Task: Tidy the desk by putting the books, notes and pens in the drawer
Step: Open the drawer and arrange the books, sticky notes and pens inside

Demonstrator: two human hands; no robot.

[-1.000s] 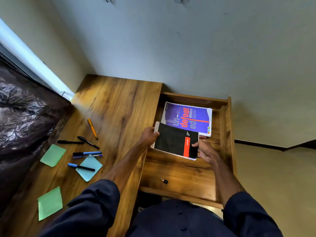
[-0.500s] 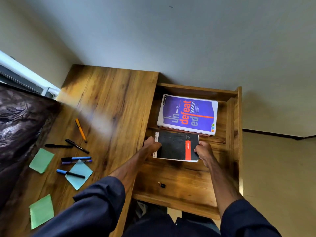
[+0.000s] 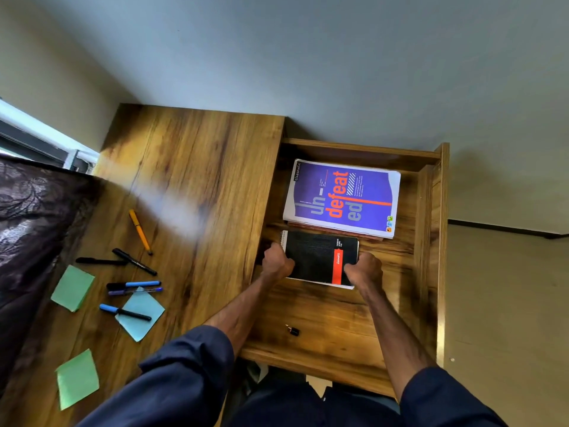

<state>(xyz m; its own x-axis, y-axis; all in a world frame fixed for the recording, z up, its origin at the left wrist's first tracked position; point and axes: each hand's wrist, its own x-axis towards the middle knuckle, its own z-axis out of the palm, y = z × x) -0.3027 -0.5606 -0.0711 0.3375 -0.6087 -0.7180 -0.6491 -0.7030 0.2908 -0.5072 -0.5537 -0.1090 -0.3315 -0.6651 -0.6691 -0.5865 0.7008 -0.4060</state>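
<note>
A black spiral notepad (image 3: pixel 317 255) with a red stripe lies low in the open wooden drawer (image 3: pixel 429 241). My left hand (image 3: pixel 276 262) grips its left edge and my right hand (image 3: pixel 363 268) grips its right edge. Just behind it rests a purple book (image 3: pixel 341 198) on another book. On the desk (image 3: pixel 197 186) to the left lie several pens: an orange one (image 3: pixel 140 232), black ones (image 3: pixel 134 261) and blue-capped ones (image 3: pixel 134 286). Two green notes (image 3: pixel 72 288) (image 3: pixel 77 379) and a light blue note (image 3: pixel 144 315) lie among them.
A small black object (image 3: pixel 293 330) sits on the drawer floor near its front. A dark patterned cloth (image 3: pixel 27 229) covers the far left beside the desk. A grey wall rises behind desk and drawer. Beige floor lies right of the drawer.
The black notepad has come down from overlapping the purple book to lie lower in the drawer, just in front of it. Both hands stayed on its edges.
</note>
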